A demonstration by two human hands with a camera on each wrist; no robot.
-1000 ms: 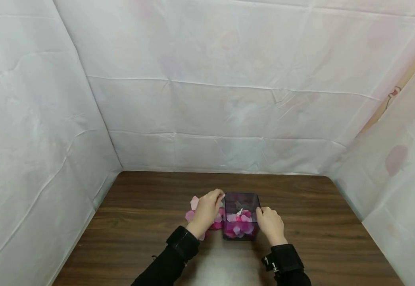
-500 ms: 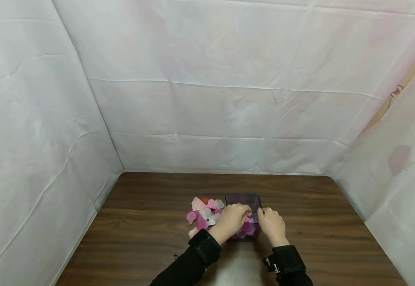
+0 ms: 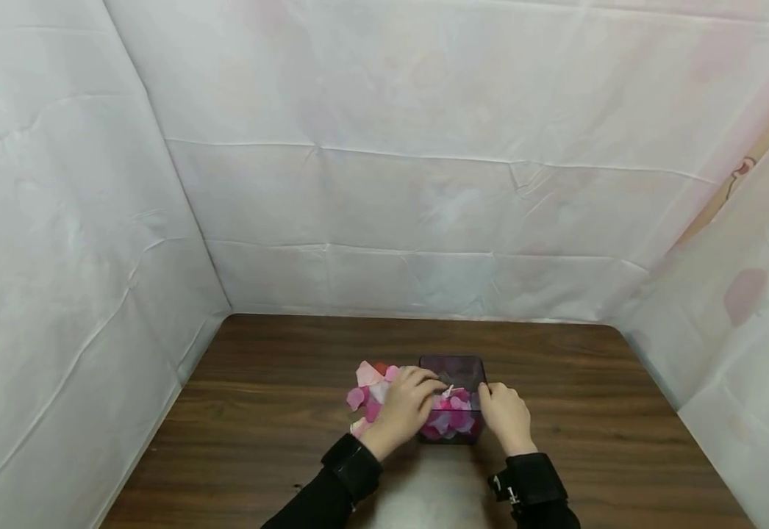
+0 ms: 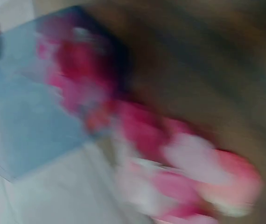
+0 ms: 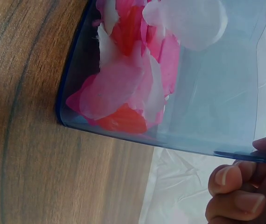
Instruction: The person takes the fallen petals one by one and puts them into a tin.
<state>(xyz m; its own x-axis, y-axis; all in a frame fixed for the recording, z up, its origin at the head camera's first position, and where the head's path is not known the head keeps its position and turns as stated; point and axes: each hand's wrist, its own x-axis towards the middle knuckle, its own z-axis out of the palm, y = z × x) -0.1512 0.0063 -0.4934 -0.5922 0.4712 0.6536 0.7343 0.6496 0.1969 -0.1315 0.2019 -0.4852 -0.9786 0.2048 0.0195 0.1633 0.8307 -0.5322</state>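
A see-through box (image 3: 452, 365), purplish in the head view and bluish in the wrist views, stands on the table with pink, red and white artificial flower petals (image 5: 119, 86) at its bottom. My right hand (image 3: 506, 417) pinches the box's right rim between thumb and fingers; the right wrist view shows the fingertips (image 5: 228, 178) outside the wall. Left of the box lies a pile of loose petals (image 3: 366, 376), partly hidden by my left hand (image 3: 399, 413). That hand is over the pile beside the box's left rim, fingers loosely bent and apart, with nothing seen in them. The left wrist view is blurred.
The brown wood-grain table (image 3: 279, 411) reaches back to a white cloth wall (image 3: 384, 286). More cloth hangs along the left and right sides.
My left hand went from the petal pile rightward over the box, then came back left to the pile. My right hand has kept its hold on the rim, and the box has stayed put.
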